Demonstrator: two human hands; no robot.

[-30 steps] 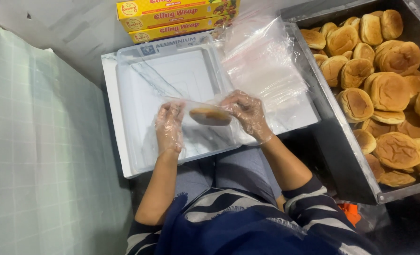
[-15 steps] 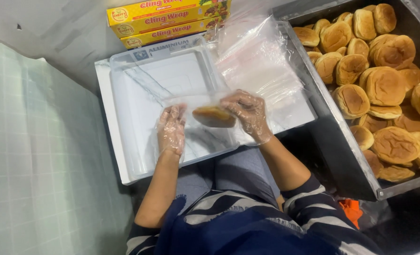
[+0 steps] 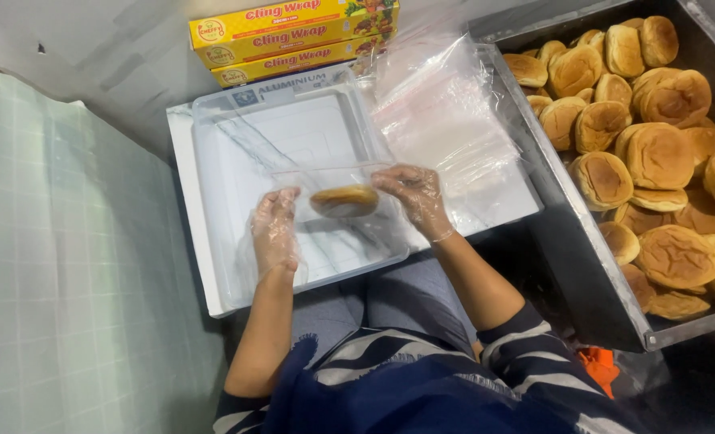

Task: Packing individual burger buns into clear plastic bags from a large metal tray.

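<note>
A golden bun (image 3: 344, 200) sits inside a clear plastic bag (image 3: 333, 213) held over a white tray (image 3: 213, 241). My left hand (image 3: 274, 231), in a thin clear glove, grips the bag's left edge. My right hand (image 3: 415, 197), also gloved, grips the bag's right edge just beside the bun. The bag's upper rim stretches straight between the two hands.
A stack of clear bags (image 3: 442, 120) lies on the tray's right side. Long yellow boxes of wrap (image 3: 293, 32) lie behind the tray. A metal tray (image 3: 566, 249) at the right holds several buns (image 3: 655, 153). A pale green tiled surface (image 3: 60, 281) is at the left.
The bun in its bag stays between both hands and has shifted only slightly; the bag's top edge now looks pulled straighter. The view has moved a little.
</note>
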